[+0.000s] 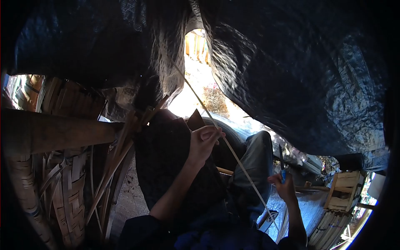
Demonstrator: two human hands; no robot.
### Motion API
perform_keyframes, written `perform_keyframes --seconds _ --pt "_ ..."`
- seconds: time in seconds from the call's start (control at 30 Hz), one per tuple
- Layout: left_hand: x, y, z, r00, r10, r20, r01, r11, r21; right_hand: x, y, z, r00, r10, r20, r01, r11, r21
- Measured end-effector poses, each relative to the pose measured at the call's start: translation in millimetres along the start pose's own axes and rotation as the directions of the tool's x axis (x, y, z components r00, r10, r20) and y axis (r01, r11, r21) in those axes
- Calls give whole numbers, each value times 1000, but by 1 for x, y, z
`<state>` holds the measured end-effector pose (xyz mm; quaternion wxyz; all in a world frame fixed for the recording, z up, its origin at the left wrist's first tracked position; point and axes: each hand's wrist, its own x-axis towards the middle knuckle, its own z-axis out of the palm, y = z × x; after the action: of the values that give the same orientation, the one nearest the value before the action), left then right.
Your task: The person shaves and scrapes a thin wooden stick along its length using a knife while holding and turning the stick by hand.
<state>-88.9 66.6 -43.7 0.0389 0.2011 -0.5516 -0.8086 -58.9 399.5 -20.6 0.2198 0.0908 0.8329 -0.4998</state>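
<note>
My left hand [204, 141] is closed in a pinch around a long, thin, pale strip [241, 166] that looks like split bamboo. The strip slants from the dark sheeting at upper left, across my lap, down to the lower right. My right hand [284, 186] grips the blue handle of a knife [281, 163], its dark narrow blade pointing up. The blade stands apart from the strip, to its right. My knees are bent beneath both hands, in dark trousers [256, 166].
Dark plastic sheeting [291, 79] hangs in front, with a bright gap in the middle. At left are a thick pole [62, 133], loose strips [112, 175] and woven baskets [73, 196]. A wooden crate [343, 189] stands at right, above bundled strips [331, 229].
</note>
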Motion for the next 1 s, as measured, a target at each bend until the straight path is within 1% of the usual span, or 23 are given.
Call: perform_keyframes --seconds 0.03,0.1,0.13,0.2,0.27,0.33,0.4,0.43,0.47,0.5,0.53,0.57,0.6,0.63,0.67,0.7,0.73,0.8,0.87,0.9,0.93,0.97,1.0 --pt "-3 -3 3 999 -11 49 12 1000 -18 -2 8 -24 973 -231 25 209 822 -530" --pt "-11 -5 12 996 -19 89 21 1000 -15 -3 -7 -29 943 -334 1 288 812 -508" --pt "-14 -3 19 994 -48 98 48 999 0 -2 -30 -21 942 -334 -5 285 813 -508" --pt "-20 -4 30 991 -78 109 76 997 21 1 -84 14 941 -245 234 314 891 -329" --pt "-19 -2 36 993 -86 80 86 996 5 10 -56 40 928 -257 270 347 859 -375" --pt "-21 -1 32 992 -90 85 87 996 34 17 -60 56 907 -272 321 394 816 -422" --pt "-20 1 31 993 -85 86 80 995 52 17 -81 56 898 -205 388 295 937 -186" --pt "-21 1 33 992 -44 117 47 999 -22 19 -83 53 893 -210 399 303 934 -187" --pt "-22 2 35 989 -7 148 21 995 -97 18 -83 49 872 -180 456 239 968 -75" --pt "-22 8 36 990 -8 144 22 995 -99 17 -83 45 847 -155 509 160 987 34" --pt "-21 19 36 989 -63 131 86 980 -180 14 -89 41 846 -152 510 158 987 31" --pt "-21 24 35 985 -121 124 150 954 -260 10 -97 39 807 -100 582 90 995 46" --pt "-22 24 31 984 -128 125 158 952 -261 6 -101 37 758 -50 650 18 998 55" --pt "-25 23 25 981 -134 143 175 926 -335 2 -99 38 758 -45 650 13 998 54" --pt "-27 23 20 978 -140 157 193 892 -408 -2 -97 39 720 -25 694 -46 995 83" --pt "-30 24 18 977 -147 153 198 890 -411 -6 -94 40 676 -7 737 -108 988 108" --pt "-35 27 16 976 -163 143 211 872 -443 -4 -88 39 638 -5 770 -106 990 94" --pt "-40 25 12 976 -180 126 218 851 -477 0 -80 46 650 -40 759 -95 987 133" --pt "-40 17 7 982 -188 -16 165 898 -407 7 -82 48 658 -78 749 -80 982 172" --pt "-39 13 4 981 -191 -25 164 897 -411 18 -91 48 707 -164 689 187 982 42" --pt "-37 9 2 982 -181 -51 148 912 -381 29 -101 48 724 -266 636 427 898 -111" --pt "-36 7 1 983 -171 -73 135 927 -351 38 -112 51 722 -260 641 424 899 -113" --pt "-36 8 0 982 -174 -73 137 925 -354 44 -124 57 703 -406 584 604 774 -190"
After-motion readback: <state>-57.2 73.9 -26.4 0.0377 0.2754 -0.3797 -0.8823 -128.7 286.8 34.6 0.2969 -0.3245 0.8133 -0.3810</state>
